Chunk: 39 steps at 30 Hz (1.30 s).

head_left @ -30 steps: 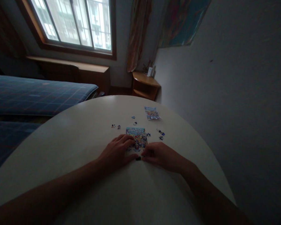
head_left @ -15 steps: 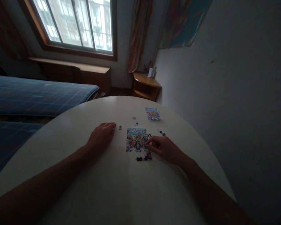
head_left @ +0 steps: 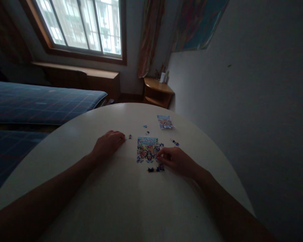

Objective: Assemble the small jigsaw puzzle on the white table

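Observation:
A partly assembled jigsaw puzzle [head_left: 146, 148] with a colourful picture lies flat on the white table, with a gap near its lower left. My right hand [head_left: 175, 159] is at its right edge, thumb and forefinger pinched on a puzzle piece that the fingertips mostly hide. To the left of the puzzle, my left hand [head_left: 109, 143] rests on the table. Its fingers curl together over a small piece whose edge just shows at the tips. Beside them lies a loose puzzle piece [head_left: 130, 136]. Two more, an upper piece [head_left: 145, 126] and a lower piece [head_left: 147, 133], lie beyond the puzzle.
A small picture sheet [head_left: 166, 122] lies behind the puzzle on the round white table [head_left: 111, 201]. Several loose pieces [head_left: 175, 142] sit to the right. A bed with a blue plaid mattress [head_left: 45, 104] stands left, a corner shelf [head_left: 158, 85] behind, and a wall on the right.
The fingers of my left hand have curled in from a flatter pose. My right hand stays pinched at the puzzle's right edge, almost unmoved.

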{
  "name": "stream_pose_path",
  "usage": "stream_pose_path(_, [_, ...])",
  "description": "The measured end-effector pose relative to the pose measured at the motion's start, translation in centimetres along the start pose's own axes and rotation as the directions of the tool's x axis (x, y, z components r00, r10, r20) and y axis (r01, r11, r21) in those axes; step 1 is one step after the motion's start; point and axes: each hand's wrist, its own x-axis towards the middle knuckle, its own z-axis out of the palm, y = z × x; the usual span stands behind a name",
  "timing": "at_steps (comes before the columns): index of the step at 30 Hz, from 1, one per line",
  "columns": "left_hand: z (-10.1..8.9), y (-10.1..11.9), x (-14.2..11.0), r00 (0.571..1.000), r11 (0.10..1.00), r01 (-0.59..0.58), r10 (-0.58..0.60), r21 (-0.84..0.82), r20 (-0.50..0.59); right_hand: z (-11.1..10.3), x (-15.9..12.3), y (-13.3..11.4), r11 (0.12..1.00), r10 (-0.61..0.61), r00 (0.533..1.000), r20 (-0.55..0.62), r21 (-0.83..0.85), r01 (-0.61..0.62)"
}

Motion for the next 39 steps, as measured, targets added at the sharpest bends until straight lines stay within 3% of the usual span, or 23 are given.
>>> stream_pose_path(6, [-0.2, 0.3, -0.1, 0.997, 1.0, 0.024, -0.023, -0.008, 0.073, -0.1, 0.0, 0.2, 0.999, -0.009, 1.0, 0.0, -0.031, 0.009])
stream_pose_path(18, [0.2, 0.2, 0.1, 0.996, 0.997, -0.051, 0.055, -0.058, 0.066, -0.1, -0.1, 0.1, 0.998, 0.002, 1.0, 0.01, -0.059, -0.001])
stream_pose_path(25, [0.1, 0.1, -0.3, 0.994, 0.998, 0.017, -0.01, -0.057, 0.106, -0.6, -0.2, 0.0, 0.991, -0.08, 0.997, -0.014, -0.105, 0.078])
stream_pose_path(33, [-0.8, 1.3, -0.8, 0.983, 0.989, 0.111, -0.096, -0.097, 0.154, -1.2, -0.5, -0.4, 0.976, -0.185, 0.973, 0.135, -0.09, 0.198])
stream_pose_path(39, [-1.6, 2.7, -1.4, 0.984, 0.977, 0.04, -0.003, -0.208, 0.176, -0.8, -0.4, -0.2, 0.975, -0.158, 0.972, 0.171, -0.125, 0.181])
